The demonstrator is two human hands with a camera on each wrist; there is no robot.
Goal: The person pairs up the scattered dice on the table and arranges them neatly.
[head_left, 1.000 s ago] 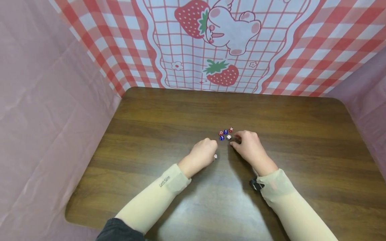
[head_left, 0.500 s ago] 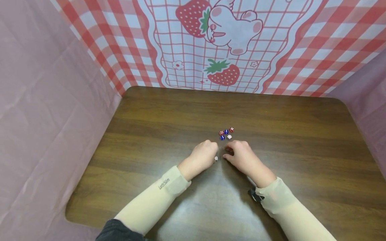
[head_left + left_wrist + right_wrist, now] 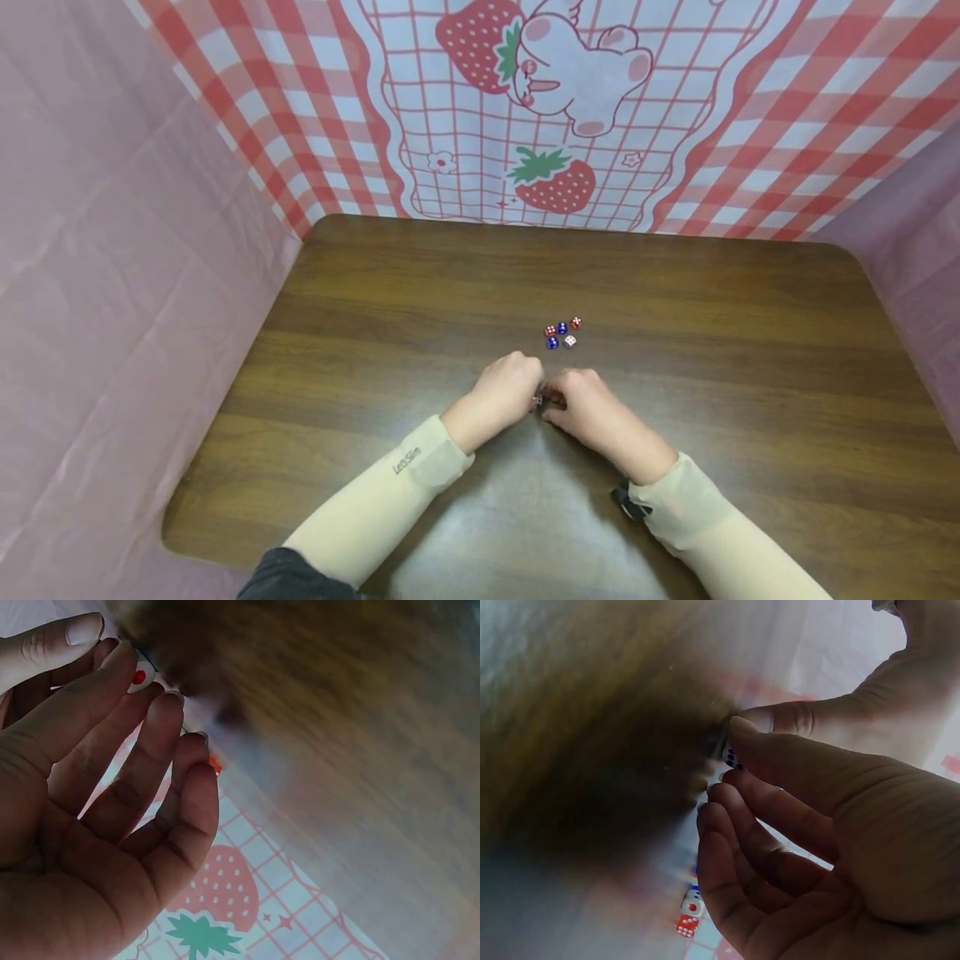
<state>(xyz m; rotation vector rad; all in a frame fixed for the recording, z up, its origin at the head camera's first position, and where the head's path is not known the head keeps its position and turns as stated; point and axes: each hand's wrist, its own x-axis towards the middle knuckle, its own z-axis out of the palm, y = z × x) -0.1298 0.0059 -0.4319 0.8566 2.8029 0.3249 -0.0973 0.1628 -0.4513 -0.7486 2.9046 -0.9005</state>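
Observation:
A white die [image 3: 537,401] sits between my two hands, near the middle of the brown table. My left hand [image 3: 504,390] pinches it between thumb and fingertip; the die's red-dotted face [image 3: 139,677] shows in the left wrist view. From the other side my right hand [image 3: 588,407] has its curled thumb and fingertips at the same die, whose dark-dotted face [image 3: 731,757] shows in the right wrist view. Just beyond the hands lie several dice: two red, one of them the left red die [image 3: 550,331], two blue, including the nearer blue die [image 3: 552,342], and another white die [image 3: 571,342].
The wooden table [image 3: 375,283] has rounded corners. A red-and-white checked cloth [image 3: 315,108] with strawberry prints hangs behind it, and a pink cloth [image 3: 112,250] hangs at the left. A black strap [image 3: 628,503] shows at the right wrist.
My right hand has moved from beside the dice group toward the body and leftward, up to the white die at my left hand. The left hand and that die shifted slightly nearer the body.

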